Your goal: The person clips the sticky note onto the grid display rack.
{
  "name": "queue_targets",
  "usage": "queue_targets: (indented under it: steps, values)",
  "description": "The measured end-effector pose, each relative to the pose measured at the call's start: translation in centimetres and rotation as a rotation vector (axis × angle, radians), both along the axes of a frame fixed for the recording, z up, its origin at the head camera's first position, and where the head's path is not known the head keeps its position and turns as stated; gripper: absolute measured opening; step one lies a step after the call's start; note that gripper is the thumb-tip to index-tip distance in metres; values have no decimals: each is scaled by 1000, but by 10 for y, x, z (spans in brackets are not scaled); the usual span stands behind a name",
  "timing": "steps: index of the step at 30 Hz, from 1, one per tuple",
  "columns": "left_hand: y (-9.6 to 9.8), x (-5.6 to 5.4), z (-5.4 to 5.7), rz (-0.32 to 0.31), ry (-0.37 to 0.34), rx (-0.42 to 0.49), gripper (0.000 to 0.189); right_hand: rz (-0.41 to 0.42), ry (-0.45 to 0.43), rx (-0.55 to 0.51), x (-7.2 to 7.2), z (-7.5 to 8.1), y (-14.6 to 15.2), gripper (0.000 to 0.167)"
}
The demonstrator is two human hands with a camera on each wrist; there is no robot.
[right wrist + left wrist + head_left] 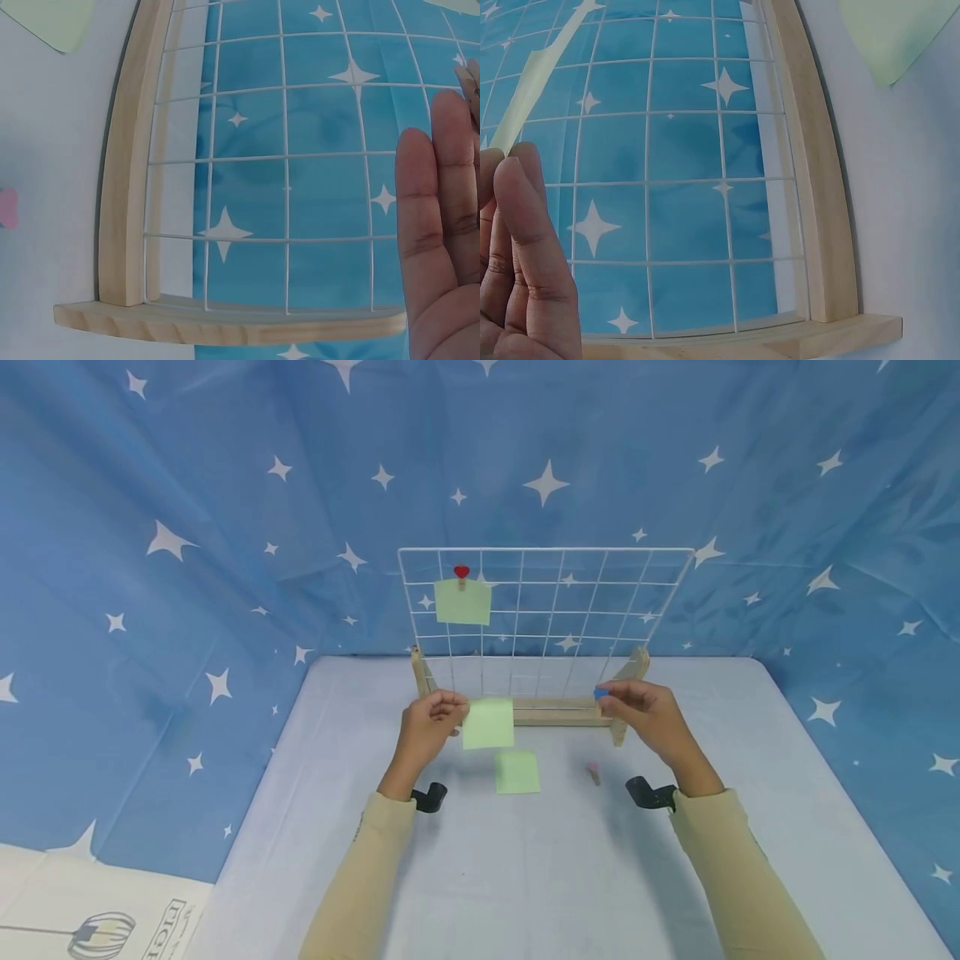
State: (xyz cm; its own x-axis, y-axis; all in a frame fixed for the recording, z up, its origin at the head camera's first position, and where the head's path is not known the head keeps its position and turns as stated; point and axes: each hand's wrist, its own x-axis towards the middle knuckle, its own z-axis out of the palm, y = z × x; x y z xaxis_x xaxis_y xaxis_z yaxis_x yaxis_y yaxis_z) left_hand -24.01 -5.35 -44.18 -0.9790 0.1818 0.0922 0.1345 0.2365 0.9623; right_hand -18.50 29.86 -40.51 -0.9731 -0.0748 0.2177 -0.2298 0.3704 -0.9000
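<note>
My left hand [433, 727] pinches a pale green sticky note [488, 723] by its left edge, in front of the wire grid. In the left wrist view this note [529, 94] appears nearly edge-on above the fingertips. At the grid's lower right, my right hand [645, 714] pinches a small clothespin with a blue top [601, 692], mostly hidden by the fingers. A second green note [517, 773] lies on the table below the held one. Another note [462, 602] hangs at the grid's upper left under a red heart-topped clothespin [461, 573].
The white wire grid [522, 583] leans back in a wooden stand [558, 722] on the white table [525, 877]. A clothespin with a pink top [593, 772] lies right of the table note. Blue star-patterned cloth [240, 527] surrounds the table's back and sides.
</note>
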Motion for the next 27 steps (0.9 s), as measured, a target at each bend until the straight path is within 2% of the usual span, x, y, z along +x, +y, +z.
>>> queue_targets:
  steps: [17,23,27]
  values:
    - [1,-1,18,-26,30,25,15,38,42,-55,-1,15,-3,25]
    - [3,1,23,-37,22,36,14,29,28,-25,-1,20,-6,27]
    - [4,1,27,-38,43,45,14,30,29,-10,-1,24,-6,28]
